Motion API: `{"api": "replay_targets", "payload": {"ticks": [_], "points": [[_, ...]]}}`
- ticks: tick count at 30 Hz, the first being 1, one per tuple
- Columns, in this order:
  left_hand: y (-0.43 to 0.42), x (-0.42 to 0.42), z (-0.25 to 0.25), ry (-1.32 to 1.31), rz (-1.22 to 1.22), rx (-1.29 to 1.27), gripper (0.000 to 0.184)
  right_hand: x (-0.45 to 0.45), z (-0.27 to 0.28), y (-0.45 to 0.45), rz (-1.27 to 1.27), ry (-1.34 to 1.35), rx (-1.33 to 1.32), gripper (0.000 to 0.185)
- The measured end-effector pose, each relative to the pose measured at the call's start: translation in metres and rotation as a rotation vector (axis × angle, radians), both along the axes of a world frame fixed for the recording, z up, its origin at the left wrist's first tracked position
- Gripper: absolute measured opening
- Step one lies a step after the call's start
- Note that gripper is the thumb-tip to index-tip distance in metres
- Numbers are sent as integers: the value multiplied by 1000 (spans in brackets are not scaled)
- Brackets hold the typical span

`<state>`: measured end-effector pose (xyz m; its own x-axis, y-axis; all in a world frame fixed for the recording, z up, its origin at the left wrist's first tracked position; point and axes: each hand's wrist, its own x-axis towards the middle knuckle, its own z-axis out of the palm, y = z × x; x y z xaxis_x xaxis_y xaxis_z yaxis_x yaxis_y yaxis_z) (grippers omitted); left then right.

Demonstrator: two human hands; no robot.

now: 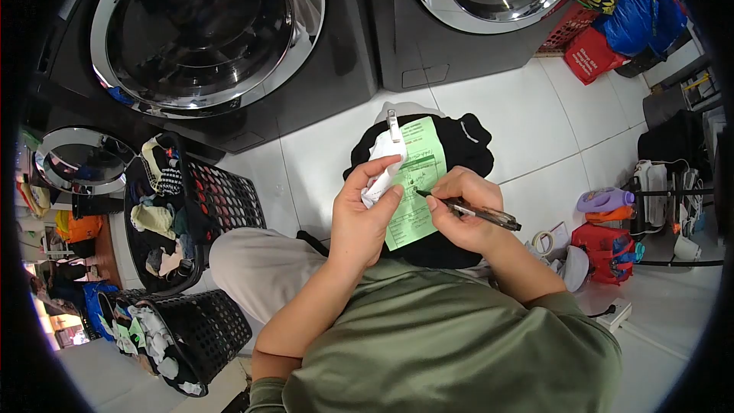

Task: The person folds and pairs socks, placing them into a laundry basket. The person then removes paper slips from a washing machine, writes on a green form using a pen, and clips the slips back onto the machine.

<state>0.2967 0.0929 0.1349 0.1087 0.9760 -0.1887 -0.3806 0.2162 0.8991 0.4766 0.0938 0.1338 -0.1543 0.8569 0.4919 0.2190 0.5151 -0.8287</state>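
A green paper slip [417, 218] with printed lines and handwriting rests over a dark bundle of cloth [468, 141] on my lap. My left hand [363, 218] pinches a folded white paper [380, 183] and lies against the left edge of the slip. Above that paper a pale clip [393, 126] is attached. My right hand [468, 210] grips a black pen [489, 216], its tip touching the green slip near the middle.
Two dark front-loading machines [363, 107] stand ahead. At left are black laundry baskets [229, 195] filled with clothes. At right, a purple bottle [604, 199], a red bag [600, 248] and a tape roll [543, 243] sit near a rack. Blue and red bags [592, 53] are at the back right.
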Motion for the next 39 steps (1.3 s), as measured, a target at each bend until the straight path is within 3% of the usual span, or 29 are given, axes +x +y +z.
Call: {"api": "replay_targets", "payload": {"ticks": [4, 10, 14, 17, 21, 27, 30, 33, 39], "points": [[0, 1, 1, -10, 5, -2, 34, -2, -1, 4, 33, -59, 135, 17], [-1, 1, 2, -20, 2, -3, 35, -1, -3, -1, -38, 34, 17, 18], [0, 1, 2, -24, -6, -7, 35, -2, -2, 5, 4, -69, 172, 17], [0, 0, 1, -17, -7, -10, 35, -1, -2, 0, -41, 38, 8, 16], [0, 0, 0, -10, -6, 1, 35, -5, 0, 5, -13, -47, 135, 16], [0, 0, 1, -17, -4, -14, 35, -5, -6, 1, -64, 61, 28, 16], [0, 0, 1, -15, -7, -18, 35, -7, 0, 5, -41, -24, 118, 16], [0, 1, 1, 2, -1, 0, 35, -5, -4, 1, -84, 7, 0, 16], [-1, 1, 4, -9, -5, -23, 35, -5, -2, 1, -68, 11, 11, 15]]}}
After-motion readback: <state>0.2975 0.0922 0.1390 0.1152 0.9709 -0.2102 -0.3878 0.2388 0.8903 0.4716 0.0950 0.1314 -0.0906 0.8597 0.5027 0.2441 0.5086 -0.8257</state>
